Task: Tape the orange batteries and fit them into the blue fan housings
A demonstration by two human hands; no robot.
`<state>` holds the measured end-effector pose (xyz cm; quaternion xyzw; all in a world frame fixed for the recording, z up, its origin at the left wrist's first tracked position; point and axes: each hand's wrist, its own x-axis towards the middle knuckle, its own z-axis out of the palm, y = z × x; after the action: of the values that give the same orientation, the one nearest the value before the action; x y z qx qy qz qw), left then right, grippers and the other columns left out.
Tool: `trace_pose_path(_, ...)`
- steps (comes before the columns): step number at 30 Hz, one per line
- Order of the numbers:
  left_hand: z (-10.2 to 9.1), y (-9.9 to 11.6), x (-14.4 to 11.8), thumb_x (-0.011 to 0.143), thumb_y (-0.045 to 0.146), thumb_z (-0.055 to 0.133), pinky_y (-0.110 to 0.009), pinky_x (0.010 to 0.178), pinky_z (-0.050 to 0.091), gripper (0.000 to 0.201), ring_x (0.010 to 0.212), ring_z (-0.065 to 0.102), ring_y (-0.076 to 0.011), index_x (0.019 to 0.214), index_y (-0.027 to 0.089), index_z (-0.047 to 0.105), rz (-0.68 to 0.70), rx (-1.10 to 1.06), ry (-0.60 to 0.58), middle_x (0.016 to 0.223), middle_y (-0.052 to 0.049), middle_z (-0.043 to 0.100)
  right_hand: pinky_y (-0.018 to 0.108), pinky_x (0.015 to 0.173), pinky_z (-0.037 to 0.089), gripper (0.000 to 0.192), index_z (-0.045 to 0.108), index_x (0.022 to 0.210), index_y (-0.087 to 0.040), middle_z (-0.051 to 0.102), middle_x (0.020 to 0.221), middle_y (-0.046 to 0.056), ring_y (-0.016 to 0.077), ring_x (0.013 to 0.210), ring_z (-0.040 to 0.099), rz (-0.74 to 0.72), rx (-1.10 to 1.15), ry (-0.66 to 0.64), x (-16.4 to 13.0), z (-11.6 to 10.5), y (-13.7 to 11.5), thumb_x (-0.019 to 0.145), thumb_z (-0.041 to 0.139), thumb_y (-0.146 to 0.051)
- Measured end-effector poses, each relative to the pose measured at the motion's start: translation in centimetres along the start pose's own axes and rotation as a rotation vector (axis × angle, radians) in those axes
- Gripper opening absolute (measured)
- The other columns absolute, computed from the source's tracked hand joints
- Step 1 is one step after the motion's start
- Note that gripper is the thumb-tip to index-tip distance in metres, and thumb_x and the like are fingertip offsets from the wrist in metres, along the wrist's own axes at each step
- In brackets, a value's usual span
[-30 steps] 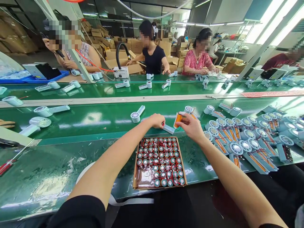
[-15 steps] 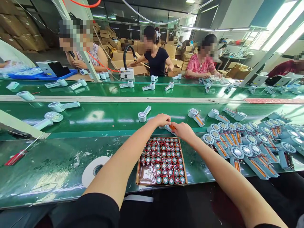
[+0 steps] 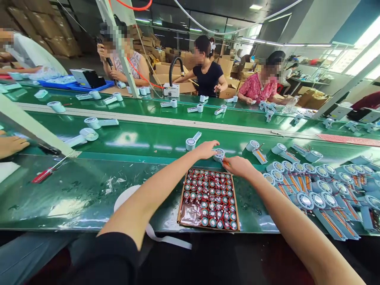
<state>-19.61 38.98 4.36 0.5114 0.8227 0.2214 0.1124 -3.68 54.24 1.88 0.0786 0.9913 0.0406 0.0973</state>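
A pale blue handheld fan body [image 3: 219,153] with a round head lies at the near edge of the green belt, just beyond the box of batteries. My right hand [image 3: 240,165] is closed around its handle, and an orange bit shows by the fingertips. To the left of the fan's round head is my left hand [image 3: 207,149], its fingers stretched out and apart, with nothing in it. Below both hands, a shallow cardboard box [image 3: 179,215] carries rows of batteries [image 3: 212,198] with red wires. One front corner of that box shows bare brown lining.
Many fan bodies [image 3: 319,200] with orange strips and wires crowd the right side. A white tape roll [image 3: 126,196] lies partly under my left forearm. A red-handled screwdriver [image 3: 44,174] sits at left by a frame post [image 3: 35,122]. Co-workers sit across the belt [image 3: 142,140].
My hands were together at the fan; the left has come away from it and opened. More of the fan's round head shows. The whole view has shifted, so things appear farther right.
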Motion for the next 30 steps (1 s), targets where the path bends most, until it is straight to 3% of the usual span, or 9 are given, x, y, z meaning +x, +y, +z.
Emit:
trace_pose_path(2,-1.5,-1.0,-4.7,0.096,0.031,0.059,-0.029,0.112,0.048,0.046,0.130,0.061,-0.0162,0.141,0.022,0.054,-0.010,-0.043,0.076,0.143,-0.006,0.065,0.041,0.084,0.056,0.045,0.062,0.142,-0.030,0.074,0.115,0.014,0.0328,0.104,0.072,0.009,-0.004,-0.020,0.0,0.3,0.7,0.109,0.040,-0.051)
trace_pose_path(5,-2.8,-3.3,-14.9,0.102,0.040,0.043,-0.032,0.109,0.052,0.041,0.124,0.066,-0.0170,0.136,0.023,0.057,-0.079,-0.104,0.198,0.137,-0.006,0.068,0.043,0.087,0.055,0.051,0.067,0.137,-0.026,0.074,0.115,0.016,0.0345,0.106,0.071,0.007,0.017,-0.053,0.4,0.5,1.3,0.104,0.048,-0.060)
trace_pose_path(7,-2.9,-5.5,-22.6,0.098,0.051,0.049,-0.037,0.106,0.056,0.036,0.113,0.071,-0.0207,0.120,0.029,0.066,-0.266,-0.174,0.400,0.126,-0.002,0.074,0.042,0.089,0.054,0.053,0.071,0.130,-0.024,0.074,0.115,0.016,0.0340,0.107,0.070,0.009,0.040,-0.069,0.8,0.4,1.5,0.102,0.050,-0.064)
trace_pose_path(10,-1.4,-9.2,-32.2,0.092,0.058,0.053,-0.049,0.105,0.056,0.034,0.113,0.071,-0.0289,0.110,0.036,0.071,-0.506,-0.027,0.560,0.120,0.001,0.076,0.037,0.091,0.052,0.050,0.073,0.127,-0.023,0.074,0.116,0.015,0.0304,0.108,0.070,0.009,0.060,-0.077,1.2,0.0,1.9,0.102,0.053,-0.061)
trace_pose_path(14,2.0,-11.6,-38.1,0.090,0.053,0.055,-0.053,0.121,0.042,0.036,0.133,0.060,-0.0310,0.118,0.039,0.072,-0.350,0.086,0.555,0.133,0.001,0.071,0.029,0.090,0.050,0.037,0.075,0.120,-0.021,0.075,0.113,0.010,0.0258,0.105,0.070,-0.041,0.040,-0.075,1.2,-0.2,2.0,0.098,0.065,-0.049)
trace_pose_path(19,3.2,-11.8,-38.6,0.090,0.050,0.057,-0.057,0.124,0.037,0.036,0.142,0.051,-0.0329,0.120,0.037,0.073,-0.307,0.167,0.466,0.139,0.001,0.068,0.030,0.084,0.049,0.036,0.069,0.130,-0.017,0.074,0.118,0.012,0.0284,0.104,0.070,0.007,0.012,0.014,0.2,0.2,1.9,0.100,0.058,-0.033)
trace_pose_path(23,2.0,-9.9,-36.0,0.093,0.049,0.053,-0.057,0.122,0.039,0.036,0.140,0.051,-0.0331,0.121,0.036,0.071,-0.322,0.150,0.549,0.135,-0.001,0.069,0.030,0.086,0.048,0.038,0.066,0.137,-0.021,0.075,0.119,0.010,0.0286,0.107,0.070,0.025,0.034,0.069,-0.8,0.3,2.0,0.101,0.055,-0.030)
trace_pose_path(26,0.1,-6.1,-29.6,0.097,0.046,0.050,-0.051,0.120,0.043,0.039,0.133,0.057,-0.0280,0.130,0.034,0.067,-0.177,0.084,0.524,0.133,-0.002,0.069,0.028,0.088,0.047,0.038,0.067,0.135,-0.023,0.075,0.120,0.007,0.0268,0.109,0.069,-0.027,0.045,0.053,-0.5,0.3,1.4,0.098,0.063,-0.031)
trace_pose_path(30,-2.0,-0.9,-15.2,0.095,0.038,0.057,-0.040,0.120,0.040,0.046,0.136,0.054,-0.0221,0.141,0.030,0.060,0.178,0.123,0.135,0.144,-0.004,0.063,0.027,0.084,0.047,0.035,0.070,0.131,-0.023,0.076,0.116,0.008,0.0260,0.104,0.070,-0.099,0.026,0.000,0.5,0.0,-0.3,0.101,0.063,-0.041)
